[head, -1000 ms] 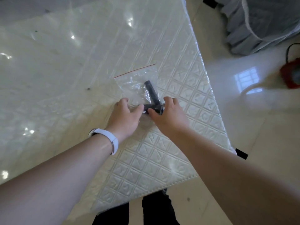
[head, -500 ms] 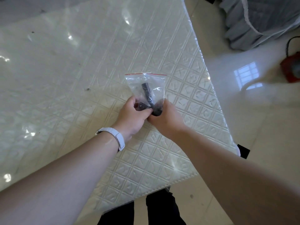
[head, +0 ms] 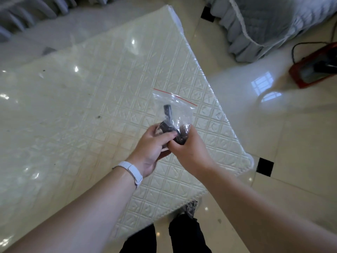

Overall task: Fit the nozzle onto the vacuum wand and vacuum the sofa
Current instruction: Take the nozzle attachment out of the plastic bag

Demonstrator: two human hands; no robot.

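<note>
Clear plastic bag in both hands, nozzle not yet out of it.

Head view: the left hand (head: 151,143) and the right hand (head: 189,150) both pinch the lower end of a zip bag (head: 179,108) held over the white embossed table cover (head: 109,88), fingers curled round the dark pieces inside and thumbs close together. The nozzle (head: 166,114), as I judge the dark part to be, sits inside the bag below the red seal strip (head: 175,96); whether that seal is open I cannot tell. No wand shows. A red appliance (head: 313,68), probably the vacuum, lies on the floor well apart, near a grey frilled cover (head: 264,24) that may be the sofa. The task looks barely begun: unbagging, fitting and vacuuming all remain.
</note>
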